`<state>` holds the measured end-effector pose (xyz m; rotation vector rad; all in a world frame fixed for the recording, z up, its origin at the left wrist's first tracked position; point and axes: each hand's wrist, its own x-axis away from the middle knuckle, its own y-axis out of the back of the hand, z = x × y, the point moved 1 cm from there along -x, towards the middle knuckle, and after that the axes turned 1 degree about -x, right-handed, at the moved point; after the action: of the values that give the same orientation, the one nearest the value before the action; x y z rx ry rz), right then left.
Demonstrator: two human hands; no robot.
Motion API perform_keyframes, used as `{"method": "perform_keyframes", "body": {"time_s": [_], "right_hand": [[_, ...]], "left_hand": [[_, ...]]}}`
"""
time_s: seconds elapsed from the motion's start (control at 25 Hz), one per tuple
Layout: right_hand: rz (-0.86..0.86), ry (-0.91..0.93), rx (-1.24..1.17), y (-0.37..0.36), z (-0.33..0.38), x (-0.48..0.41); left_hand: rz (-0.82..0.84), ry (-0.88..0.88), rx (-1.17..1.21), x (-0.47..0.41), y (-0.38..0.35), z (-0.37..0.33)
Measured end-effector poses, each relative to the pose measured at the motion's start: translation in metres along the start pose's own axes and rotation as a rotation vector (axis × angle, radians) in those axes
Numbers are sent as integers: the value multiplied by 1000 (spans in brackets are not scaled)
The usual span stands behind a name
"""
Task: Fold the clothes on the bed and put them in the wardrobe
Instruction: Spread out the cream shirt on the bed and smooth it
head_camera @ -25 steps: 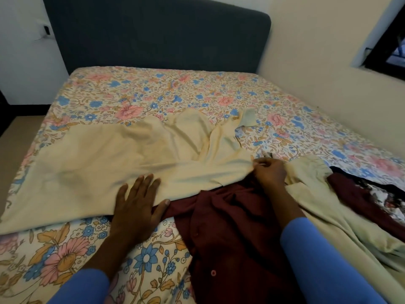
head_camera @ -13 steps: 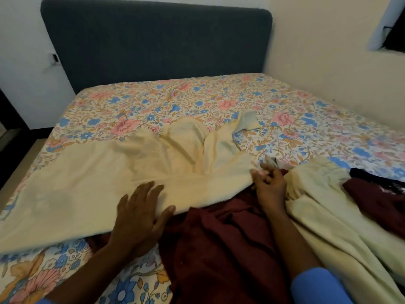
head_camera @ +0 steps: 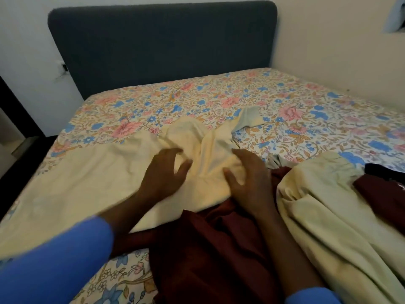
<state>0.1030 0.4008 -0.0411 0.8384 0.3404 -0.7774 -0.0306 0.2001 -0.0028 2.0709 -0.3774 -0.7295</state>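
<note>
Left hand (head_camera: pixel 163 172) and right hand (head_camera: pixel 247 178) moved up onto cream garment (head_camera: pixel 76 185), grips released; floral bedsheet (head_camera: pixel 197 95), grey headboard (head_camera: pixel 162 44) behind.

Dk grey padded headboard (head_camera: pixel 162 47) stood against white wall (head_camera: pixel 24 40); cream wall (head_camera: pixel 328 40) on rt w/ window corner (head_camera: pixel 394 16) (mostly cut off). Small socket (head_camera: pixel 62 68) left of headboard. Floral-sheeted bed (head_camera: pixel 285 102) below. Light dim.

The left hand (head_camera: pixel 163 175) and right hand (head_camera: pixel 248 178) rest with fingers spread on a cream garment (head_camera: pixel 87 185) laid across the floral bed (head_camera: pixel 285 102). It overlaps a maroon garment (head_camera: pixel 210 249), and a second cream garment (head_camera: pixel 328 227) lies to the right.
</note>
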Motion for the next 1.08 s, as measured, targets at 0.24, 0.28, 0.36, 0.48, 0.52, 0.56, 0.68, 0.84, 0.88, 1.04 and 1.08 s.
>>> {"method": "perform_keyframes", "body": {"time_s": [0.24,0.28,0.36,0.48,0.52,0.56,0.68,0.84,0.88,1.04,1.08], "right_hand": [[575,40,364,-21,-8,12],[578,33,349,-19,-9,12],[575,32,324,-16,-8,13],[564,43,288,-17,-12,17],[561,44,278,-17,-13,18],[556,40,272,-17,-14,17],[520,22,272,-19,-15,16],[302,-11,148,-15,-10,15],[239,-14,120,-15,-9,14],[65,-8,81,-10,-7,8],[47,-11,83,-9,-6,8]], "left_hand": [[267,208,-60,-183,-58,-86],[287,186,-97,-196,-71,-93],[347,188,-171,-210,-97,-101],[325,207,-218,-214,-123,-104],[232,239,-144,-216,-123,-105],[116,294,-18,-218,-113,-105],[-288,385,631,-207,-37,-101],[-584,573,1269,-106,48,-53],[-518,703,1283,-67,50,-30],[-88,1117,1075,78,25,30],[-138,1097,947,99,23,35]]}}
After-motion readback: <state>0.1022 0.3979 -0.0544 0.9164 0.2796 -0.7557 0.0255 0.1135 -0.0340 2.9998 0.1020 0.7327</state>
